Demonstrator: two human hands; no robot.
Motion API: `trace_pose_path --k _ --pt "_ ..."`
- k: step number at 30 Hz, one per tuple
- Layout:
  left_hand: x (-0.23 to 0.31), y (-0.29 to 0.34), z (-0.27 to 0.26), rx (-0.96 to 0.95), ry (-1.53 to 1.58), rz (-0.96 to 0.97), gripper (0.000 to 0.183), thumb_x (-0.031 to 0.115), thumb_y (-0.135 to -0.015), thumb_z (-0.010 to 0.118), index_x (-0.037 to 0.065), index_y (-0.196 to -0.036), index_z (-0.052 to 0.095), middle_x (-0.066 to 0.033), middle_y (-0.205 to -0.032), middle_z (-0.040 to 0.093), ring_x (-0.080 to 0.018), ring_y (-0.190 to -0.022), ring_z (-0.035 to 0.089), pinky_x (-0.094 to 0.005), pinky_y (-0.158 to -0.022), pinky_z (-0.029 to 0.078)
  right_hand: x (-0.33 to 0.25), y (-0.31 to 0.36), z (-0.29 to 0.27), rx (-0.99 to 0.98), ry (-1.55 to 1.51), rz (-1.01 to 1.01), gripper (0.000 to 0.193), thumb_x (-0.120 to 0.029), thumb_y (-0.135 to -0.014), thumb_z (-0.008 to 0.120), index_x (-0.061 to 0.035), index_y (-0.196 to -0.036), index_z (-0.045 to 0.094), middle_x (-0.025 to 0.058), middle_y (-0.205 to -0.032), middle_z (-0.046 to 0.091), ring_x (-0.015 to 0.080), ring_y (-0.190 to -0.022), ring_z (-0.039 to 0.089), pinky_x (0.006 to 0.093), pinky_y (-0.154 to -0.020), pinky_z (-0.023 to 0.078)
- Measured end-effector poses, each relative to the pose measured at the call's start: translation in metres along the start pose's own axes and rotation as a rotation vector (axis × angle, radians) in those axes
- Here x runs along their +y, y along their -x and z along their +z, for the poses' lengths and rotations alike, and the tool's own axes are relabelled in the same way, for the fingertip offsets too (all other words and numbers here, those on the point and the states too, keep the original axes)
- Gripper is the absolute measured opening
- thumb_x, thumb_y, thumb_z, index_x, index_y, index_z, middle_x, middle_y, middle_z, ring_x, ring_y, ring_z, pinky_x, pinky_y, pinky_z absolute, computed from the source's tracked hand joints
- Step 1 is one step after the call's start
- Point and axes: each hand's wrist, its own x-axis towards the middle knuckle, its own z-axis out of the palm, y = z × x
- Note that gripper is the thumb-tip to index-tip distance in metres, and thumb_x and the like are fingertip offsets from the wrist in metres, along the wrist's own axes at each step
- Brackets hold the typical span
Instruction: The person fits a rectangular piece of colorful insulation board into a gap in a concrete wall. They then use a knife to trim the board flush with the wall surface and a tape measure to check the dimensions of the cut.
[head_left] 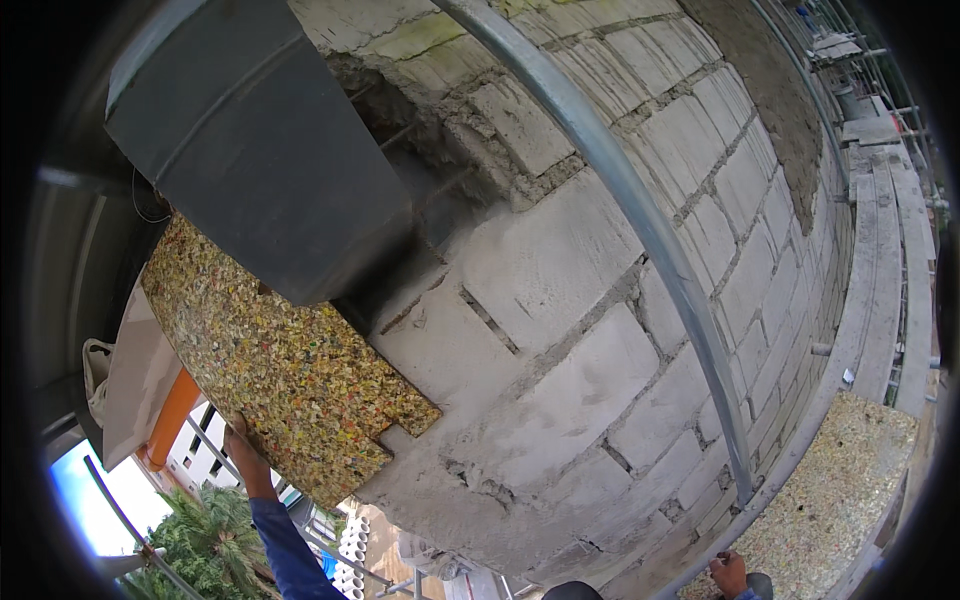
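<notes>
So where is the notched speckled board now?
In the head view, the notched speckled board is left of centre, below the dark grey boxy piece, with the left hand at its lower-left edge.

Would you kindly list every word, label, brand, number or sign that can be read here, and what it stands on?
None can be read.
I make out no lettering on the yellow speckled board by the left hand, the dark grey panel or the block wall.
The distant white building is too small to tell.
</notes>
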Motion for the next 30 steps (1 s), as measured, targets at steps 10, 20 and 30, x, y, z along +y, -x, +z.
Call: trace_pose_path --k 10,20,30 --pt "-0.038 -0.035 -0.072 0.056 -0.051 -0.010 0.030 0.044 -0.106 0.052 0.016 -0.108 0.061 0.0062 -0.076 0.052 -0.0067 -0.058 0.047 -0.0238 -0.051 0.040 0.023 0.008 -0.038 -0.003 0.066 0.245 0.047 -0.034 -0.101 0.058 0.0001 -0.133 0.056 0.0260 -0.115 0.068 0.0382 -0.106 0.066 0.0452 -0.093 0.051" --pt "0.003 -0.038 -0.076 0.077 -0.162 0.003 0.026 0.041 -0.104 0.056 0.016 -0.103 0.064 0.0097 -0.075 0.054 -0.0036 -0.058 0.050 -0.0222 -0.046 0.038 -0.055 0.009 -0.072 -0.192 0.098 0.336 0.054 -0.040 -0.105 0.046 -0.0091 -0.149 0.046 0.0206 -0.126 0.068 0.0308 -0.118 0.065 0.0428 -0.105 0.046" --pt "-0.002 -0.015 -0.023 0.181 -0.135 -0.011 0.014 0.030 -0.099 0.067 0.021 -0.089 0.060 0.0100 -0.070 0.049 -0.0049 -0.052 0.046 -0.0230 -0.044 0.037 -0.031 0.009 -0.071 -0.178 -0.035 0.386 0.050 -0.037 -0.108 0.044 -0.0126 -0.152 0.042 0.0137 -0.120 0.073 0.0286 -0.115 0.067 0.0412 -0.104 0.046"
